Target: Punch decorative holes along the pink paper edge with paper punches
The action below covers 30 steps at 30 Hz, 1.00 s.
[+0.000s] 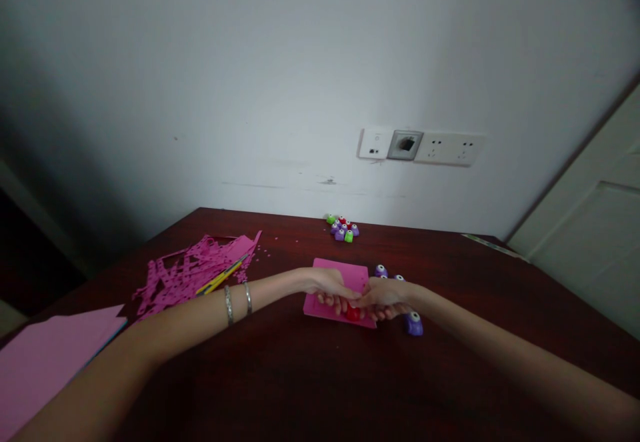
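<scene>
A pale wall (280, 82) fills the upper half of the frame; below it, a dark red-brown table (260, 375) spreads across the centre and bottom; a white door (605, 209) stands at the right edge; light pink sheets (55, 362) lie at the lower left; above them, at centre left, is a tangled heap of pink scraps (175, 272); a row of socket plates (447, 149) sits on the wall, right of centre; a bright pink paper piece (350, 274) lies flat just below the middle of the frame, under the 2 hands; over it, the left hand (331, 289) and the right hand (386, 297) meet, fingers curled and thumbs close together, both gripping a red punch (353, 313), partly hidden by them; a slim yellow tool (223, 275) rests along the scraps; a cluster of small punches (345, 230), purple, green and red, stands near the wall; purple punches (414, 324) stand around the right hand, 1 of them below its wrist; 2 silver bracelets (229, 305) circle the left wrist; tiny pink bits (242, 275) are strewn beside the scraps.
</scene>
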Available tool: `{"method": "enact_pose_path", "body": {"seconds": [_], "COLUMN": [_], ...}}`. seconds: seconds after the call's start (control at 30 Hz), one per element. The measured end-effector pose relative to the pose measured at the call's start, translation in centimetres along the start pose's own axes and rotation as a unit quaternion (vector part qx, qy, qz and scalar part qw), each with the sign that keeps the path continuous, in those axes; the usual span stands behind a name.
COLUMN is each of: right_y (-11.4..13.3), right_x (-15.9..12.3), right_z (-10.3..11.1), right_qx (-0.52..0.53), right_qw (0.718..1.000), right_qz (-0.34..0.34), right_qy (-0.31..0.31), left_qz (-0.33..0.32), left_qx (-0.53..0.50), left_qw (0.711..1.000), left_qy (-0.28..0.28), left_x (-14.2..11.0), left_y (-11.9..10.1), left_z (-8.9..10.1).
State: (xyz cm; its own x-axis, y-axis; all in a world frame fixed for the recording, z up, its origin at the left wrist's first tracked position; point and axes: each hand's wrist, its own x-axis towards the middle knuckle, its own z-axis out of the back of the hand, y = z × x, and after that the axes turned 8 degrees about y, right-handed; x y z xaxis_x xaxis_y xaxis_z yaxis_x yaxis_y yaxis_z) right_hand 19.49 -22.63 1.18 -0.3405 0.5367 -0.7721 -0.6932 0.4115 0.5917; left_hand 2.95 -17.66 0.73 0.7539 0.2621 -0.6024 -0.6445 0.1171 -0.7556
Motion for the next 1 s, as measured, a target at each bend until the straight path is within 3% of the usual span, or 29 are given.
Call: {"method": "enact_pose_path", "body": {"seconds": [0.17, 0.43, 0.8, 1.0], "right_y": [0.3, 1.0, 1.4, 1.5], "right_x": [0.2, 0.1, 0.3, 0.4], "right_z": [0.7, 1.0, 1.1, 0.9], "right_qx": [0.0, 0.013, 0.021, 0.025], "right_qw": [0.999, 0.997, 0.996, 0.996], "right_qz": [-0.027, -0.022, -0.01, -0.014], "right_qy": [0.044, 0.078, 0.084, 0.082], "left_qz": [0.04, 0.028, 0.051, 0.048], "left_qx": [0.006, -0.008, -0.065, -0.052], "left_qw": [0.998, 0.993, 0.993, 0.993], "left_qy": [0.057, 0.117, 0.082, 0.092], "left_x": [0.3, 1.8, 1.4, 1.5], "left_y": [0.1, 1.3, 0.7, 0.7], "left_z": [0.7, 1.4, 0.7, 0.8]}}
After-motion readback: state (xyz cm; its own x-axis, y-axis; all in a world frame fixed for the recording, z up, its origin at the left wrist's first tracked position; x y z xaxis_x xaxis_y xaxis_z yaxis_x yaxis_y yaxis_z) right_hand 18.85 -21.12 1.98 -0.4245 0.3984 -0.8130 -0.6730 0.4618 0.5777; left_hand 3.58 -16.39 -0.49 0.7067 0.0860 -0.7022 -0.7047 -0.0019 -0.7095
